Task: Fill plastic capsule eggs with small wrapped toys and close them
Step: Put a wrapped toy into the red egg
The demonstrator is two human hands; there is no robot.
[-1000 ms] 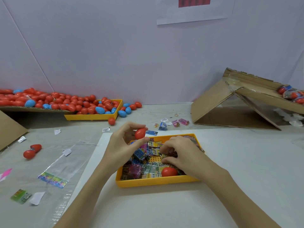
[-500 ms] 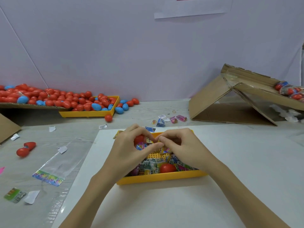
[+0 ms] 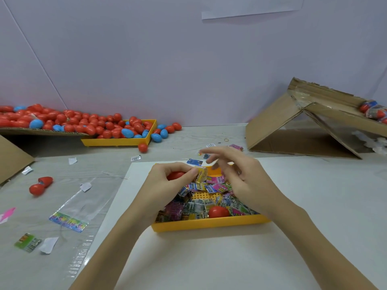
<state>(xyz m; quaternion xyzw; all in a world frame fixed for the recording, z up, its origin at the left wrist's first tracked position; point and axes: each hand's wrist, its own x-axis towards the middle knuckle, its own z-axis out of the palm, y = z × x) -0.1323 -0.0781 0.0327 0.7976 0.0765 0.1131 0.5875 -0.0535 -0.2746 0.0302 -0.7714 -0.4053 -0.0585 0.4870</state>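
Note:
A yellow tray [image 3: 209, 223] of several small wrapped toys [image 3: 206, 198] sits on a white sheet in front of me. My left hand [image 3: 167, 185] hovers over the tray's far left corner and grips a red egg half [image 3: 175, 175], with a yellow wrapped toy [image 3: 200, 174] at its fingertips beside the half. My right hand [image 3: 236, 176] is above the tray's right side, fingers spread and holding nothing. Another red egg piece [image 3: 218, 212] lies among the toys near the tray's front wall.
A second yellow tray [image 3: 117, 141] and a cardboard sheet at the far left hold many red and blue eggs [image 3: 88, 124]. An open red egg [image 3: 40, 185] and plastic wrappers [image 3: 69, 220] lie at left. A tented cardboard box [image 3: 303, 130] stands at right.
My right hand brought a yellow wrapped toy from the tray to the red half in my left hand, then let go and lifted away with its fingers spread.

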